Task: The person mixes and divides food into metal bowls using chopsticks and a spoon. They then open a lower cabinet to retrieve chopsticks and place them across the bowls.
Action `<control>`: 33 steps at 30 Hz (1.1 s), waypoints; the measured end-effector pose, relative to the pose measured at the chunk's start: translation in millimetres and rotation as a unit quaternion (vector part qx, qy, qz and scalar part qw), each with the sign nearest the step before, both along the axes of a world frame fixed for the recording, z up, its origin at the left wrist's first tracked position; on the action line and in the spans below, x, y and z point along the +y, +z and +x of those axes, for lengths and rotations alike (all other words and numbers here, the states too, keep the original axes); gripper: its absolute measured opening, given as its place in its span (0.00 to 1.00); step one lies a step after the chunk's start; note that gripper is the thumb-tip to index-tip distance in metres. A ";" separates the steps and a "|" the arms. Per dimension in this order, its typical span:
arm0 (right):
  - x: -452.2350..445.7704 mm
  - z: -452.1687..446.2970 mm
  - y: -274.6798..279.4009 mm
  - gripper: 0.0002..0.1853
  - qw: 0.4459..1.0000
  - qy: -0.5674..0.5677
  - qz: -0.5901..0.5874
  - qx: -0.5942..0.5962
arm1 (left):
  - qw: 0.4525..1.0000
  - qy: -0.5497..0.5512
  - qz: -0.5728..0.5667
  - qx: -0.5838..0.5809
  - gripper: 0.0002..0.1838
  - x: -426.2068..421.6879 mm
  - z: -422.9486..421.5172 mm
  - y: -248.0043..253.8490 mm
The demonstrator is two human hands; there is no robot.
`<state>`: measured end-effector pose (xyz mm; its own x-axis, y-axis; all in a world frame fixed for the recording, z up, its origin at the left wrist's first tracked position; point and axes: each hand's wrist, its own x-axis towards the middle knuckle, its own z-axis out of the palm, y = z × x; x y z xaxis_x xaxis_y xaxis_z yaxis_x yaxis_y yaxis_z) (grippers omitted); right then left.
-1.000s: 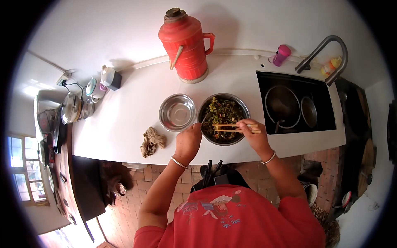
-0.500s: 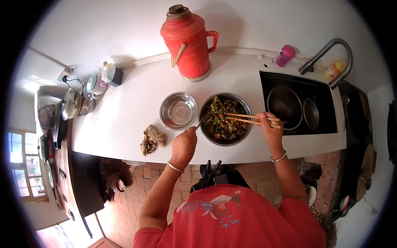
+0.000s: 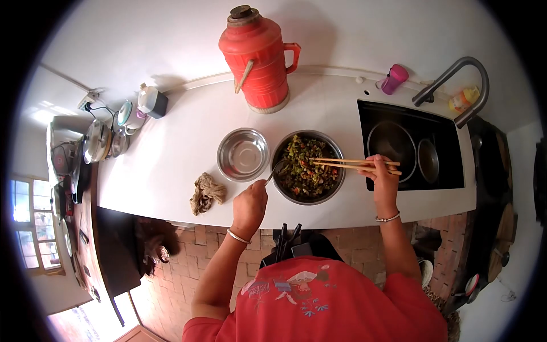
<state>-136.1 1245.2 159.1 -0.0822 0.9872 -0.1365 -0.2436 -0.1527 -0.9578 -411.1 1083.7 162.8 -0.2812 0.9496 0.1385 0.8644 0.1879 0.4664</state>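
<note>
A steel bowl [image 3: 340, 181] full of chopped, mixed food [image 3: 307, 171] sits near the counter's front edge. My left hand [image 3: 249, 206] is closed on the handle of a metal spoon [image 3: 272, 174], whose head rests in the food at the bowl's left side. With my right hand [image 3: 383, 174], to the right of the bowl, I grip a pair of wooden chopsticks [image 3: 354, 164]; their tips are over the food. An empty steel bowl [image 3: 243, 154] stands just left of the full one, and a crumpled tan cloth [image 3: 206, 194] lies to its lower left.
Behind the bowls, a red thermos [image 3: 256, 65] stands against the wall. The black sink [image 3: 450, 157] on the right holds two round pans, with a grey faucet [image 3: 478, 85] and a pink cup [image 3: 394, 79] behind it. Several kitchen containers line the counter's left end.
My right hand has moved right and the chopsticks have drawn back from the middle of the food. My left hand has shifted slightly down and left with the spoon.
</note>
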 end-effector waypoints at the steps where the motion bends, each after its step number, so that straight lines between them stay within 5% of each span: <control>1: 1.8 4.2 -2.2 0.12 1.000 0.000 0.000 0.000 | 1.000 0.000 0.000 0.000 0.08 -0.2 0.2 -0.2; 18: 16.6 6.8 34.2 0.12 0.971 0.073 0.007 0.229 | 0.999 0.033 0.008 -0.028 0.07 1.3 6.1 -4.8; 33: 24.6 11.8 15.8 0.12 0.984 0.072 0.011 0.161 | 0.998 0.049 0.010 -0.041 0.07 5.0 10.4 -7.9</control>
